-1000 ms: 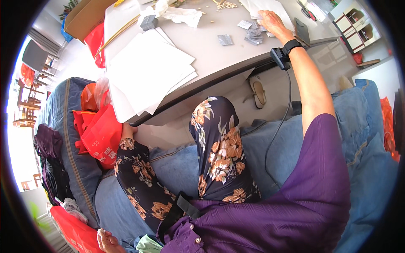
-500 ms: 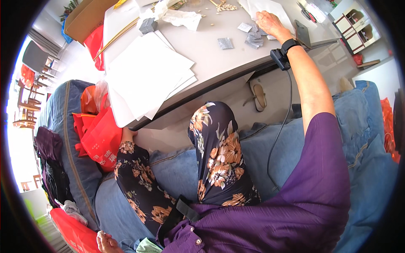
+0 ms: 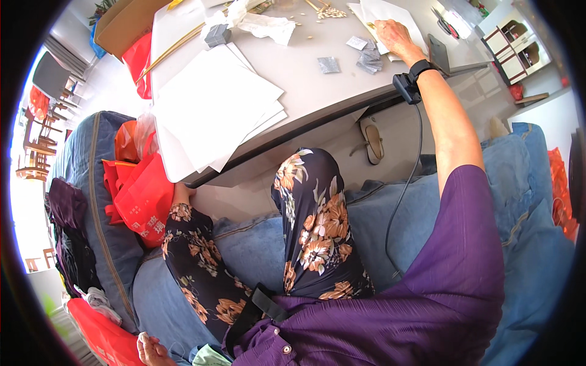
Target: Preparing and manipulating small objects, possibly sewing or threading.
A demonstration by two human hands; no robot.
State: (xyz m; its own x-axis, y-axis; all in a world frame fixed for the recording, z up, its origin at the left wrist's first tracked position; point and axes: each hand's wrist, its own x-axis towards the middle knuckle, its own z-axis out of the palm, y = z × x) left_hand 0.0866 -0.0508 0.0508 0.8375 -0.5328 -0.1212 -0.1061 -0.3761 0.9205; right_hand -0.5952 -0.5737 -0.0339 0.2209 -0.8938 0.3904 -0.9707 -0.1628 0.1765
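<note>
Right hand (image 3: 397, 40) lay with curled fingers on white paper (image 3: 390, 10), grey packets (image 3: 368, 58) alongside, left hand (image 3: 154, 352) sat near a red bag (image 3: 104, 332), neither grip could be told

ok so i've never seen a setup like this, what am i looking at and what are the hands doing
No machine here, just a person wearing a head camera. It looks down through a very wide lens, so straight edges bend. On the table lie loose white sheets, small grey packets, a grey block and pale seed-like bits. The right hand is at another white sheet, a small yellowish thing by its fingertips; whether it is gripped, I can't tell. A black box is strapped to that wrist. The left hand, near a red bag, seems to have a small white thing at its fingertips, too unclear to name.
</note>
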